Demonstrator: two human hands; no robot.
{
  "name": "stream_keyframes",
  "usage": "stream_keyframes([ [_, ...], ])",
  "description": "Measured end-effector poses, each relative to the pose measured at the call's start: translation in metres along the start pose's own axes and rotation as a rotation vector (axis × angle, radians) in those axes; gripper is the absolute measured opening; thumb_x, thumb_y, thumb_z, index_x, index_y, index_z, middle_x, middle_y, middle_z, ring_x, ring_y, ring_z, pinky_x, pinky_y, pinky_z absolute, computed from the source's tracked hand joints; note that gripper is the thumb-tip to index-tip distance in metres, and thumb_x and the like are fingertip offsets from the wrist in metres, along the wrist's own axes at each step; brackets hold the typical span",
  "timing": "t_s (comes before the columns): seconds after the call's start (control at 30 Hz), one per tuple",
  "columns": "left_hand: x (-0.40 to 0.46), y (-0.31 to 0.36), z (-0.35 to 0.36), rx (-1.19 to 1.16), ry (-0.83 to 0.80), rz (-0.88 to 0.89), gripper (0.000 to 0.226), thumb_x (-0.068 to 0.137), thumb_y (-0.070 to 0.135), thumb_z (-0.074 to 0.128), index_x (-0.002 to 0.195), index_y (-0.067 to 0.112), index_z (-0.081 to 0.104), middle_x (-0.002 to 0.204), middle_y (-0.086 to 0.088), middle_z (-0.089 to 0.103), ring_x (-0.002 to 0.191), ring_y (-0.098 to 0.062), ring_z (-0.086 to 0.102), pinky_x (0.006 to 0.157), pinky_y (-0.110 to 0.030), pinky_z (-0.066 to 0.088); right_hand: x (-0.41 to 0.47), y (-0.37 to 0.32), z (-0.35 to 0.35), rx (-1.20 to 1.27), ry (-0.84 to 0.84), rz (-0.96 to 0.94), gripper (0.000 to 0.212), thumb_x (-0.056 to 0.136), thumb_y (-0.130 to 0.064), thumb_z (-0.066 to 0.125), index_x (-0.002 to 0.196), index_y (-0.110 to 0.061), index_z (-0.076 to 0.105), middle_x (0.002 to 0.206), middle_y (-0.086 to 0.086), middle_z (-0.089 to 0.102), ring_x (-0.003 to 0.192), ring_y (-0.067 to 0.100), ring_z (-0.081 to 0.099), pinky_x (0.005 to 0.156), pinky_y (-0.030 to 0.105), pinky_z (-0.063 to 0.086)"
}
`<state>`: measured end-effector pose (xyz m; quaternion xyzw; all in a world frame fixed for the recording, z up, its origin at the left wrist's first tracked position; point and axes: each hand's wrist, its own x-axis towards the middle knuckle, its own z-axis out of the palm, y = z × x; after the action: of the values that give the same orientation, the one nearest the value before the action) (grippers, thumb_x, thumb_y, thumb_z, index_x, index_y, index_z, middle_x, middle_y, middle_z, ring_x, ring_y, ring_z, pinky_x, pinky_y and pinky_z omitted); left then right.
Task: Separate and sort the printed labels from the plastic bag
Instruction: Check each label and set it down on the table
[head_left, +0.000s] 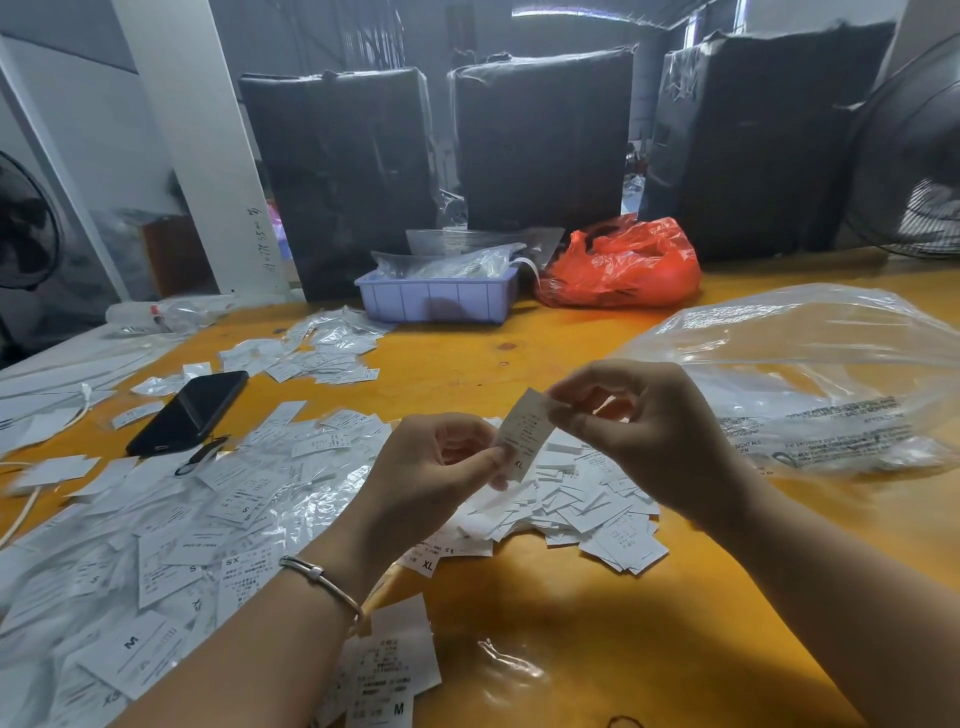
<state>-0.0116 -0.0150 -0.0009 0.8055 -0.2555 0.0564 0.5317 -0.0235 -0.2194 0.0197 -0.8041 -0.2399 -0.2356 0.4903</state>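
Both hands hold one label (525, 434) up above the counter (545, 623): the left hand (436, 462) pinches its lower edge, near the printed "XL", and the right hand (639, 415) pinches its upper corner between thumb and fingers (563, 402). The step in hand looks like reading or peeling apart a single label — whether a second one clings behind it cannot be told. Just below lies a loose heap (582, 506) of labels, with a wider spread (171, 525) to the left showing S, M and XS prints. The clear bag (810, 374) lies slack on the counter to the right, apart from the hands. Next, the size must be confirmed and the label dropped on its matching pile — an XL label (427, 564) lies near the left wrist.
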Motion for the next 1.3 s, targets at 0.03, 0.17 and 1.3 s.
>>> stream_keyframes([
  [0.03,0.0,0.0,0.0,-0.004,0.0,-0.006,0.008,0.088,0.01,0.067,0.086,0.012,0.075,0.081,0.002,0.076,0.071,-0.008,0.07,0.063,-0.012,0.049,-0.001,0.0,0.002,0.014,0.002,0.003,0.014,0.077,-0.004,0.075,0.089,-0.012,0.073,0.075,-0.002,0.071,0.068,0.01,0.064,0.062,0.027,0.055],
  [0.17,0.0,-0.001,-0.001,-0.023,0.012,-0.027,0.01,0.089,0.008,0.066,0.086,0.011,0.075,0.081,0.004,0.076,0.071,0.0,0.067,0.062,-0.01,0.047,-0.002,0.004,0.006,0.099,0.031,0.016,0.016,0.074,0.0,0.077,0.086,-0.009,0.072,0.073,0.004,0.072,0.067,0.019,0.067,0.065,0.035,0.057],
  [1.3,0.002,0.005,-0.001,-0.198,-0.077,-0.127,0.03,0.084,0.013,0.067,0.114,0.016,0.062,0.09,-0.005,0.077,0.083,-0.02,0.074,0.069,-0.022,0.056,-0.001,0.017,0.01,-0.008,-0.228,0.102,0.016,0.082,-0.024,0.071,0.097,-0.023,0.073,0.094,-0.009,0.063,0.086,0.008,0.06,0.073,0.026,0.052],
])
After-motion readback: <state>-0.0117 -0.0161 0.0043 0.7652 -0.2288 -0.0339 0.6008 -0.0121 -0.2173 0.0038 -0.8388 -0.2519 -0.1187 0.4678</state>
